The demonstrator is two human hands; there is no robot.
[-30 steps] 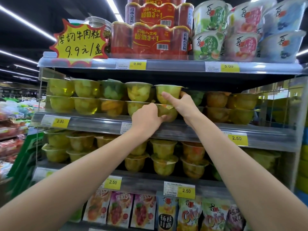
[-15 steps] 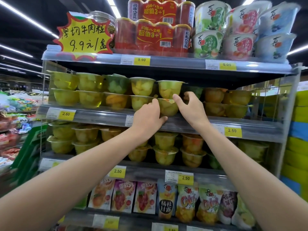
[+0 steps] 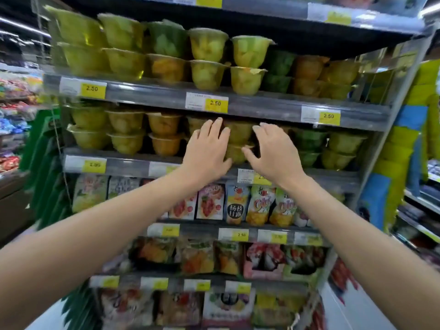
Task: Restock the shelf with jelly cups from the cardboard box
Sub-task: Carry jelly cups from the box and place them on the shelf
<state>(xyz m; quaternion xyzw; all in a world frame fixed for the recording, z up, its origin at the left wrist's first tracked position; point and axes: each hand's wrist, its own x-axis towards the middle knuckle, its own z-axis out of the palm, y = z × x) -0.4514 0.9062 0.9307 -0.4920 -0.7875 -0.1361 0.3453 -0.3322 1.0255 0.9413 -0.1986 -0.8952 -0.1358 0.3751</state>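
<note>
Clear jelly cups with yellow, green and orange fruit stand stacked two high on two shelves. On the lower of these shelves [image 3: 123, 164], a two-high stack of yellow jelly cups [image 3: 238, 144] sits between my hands. My left hand [image 3: 209, 148] is spread, fingers straight, at the stack's left side. My right hand [image 3: 271, 151] is spread at its right side with the thumb near the bottom cup. Neither hand holds anything. On the upper shelf [image 3: 262, 107], another yellow stack [image 3: 247, 65] stands free. The cardboard box is out of view.
Yellow price tags [image 3: 215, 103] marked 2.50 line the shelf rails. Rows of pouched jelly snacks [image 3: 234, 206] hang and stand on the shelves below. A metal upright [image 3: 390, 120] bounds the unit on the right, with more shelving beyond.
Both hands have left the stack on the upper shelf and dropped to the shelf below. The camera has tilted down, so the top shelf with red cans is out of frame.
</note>
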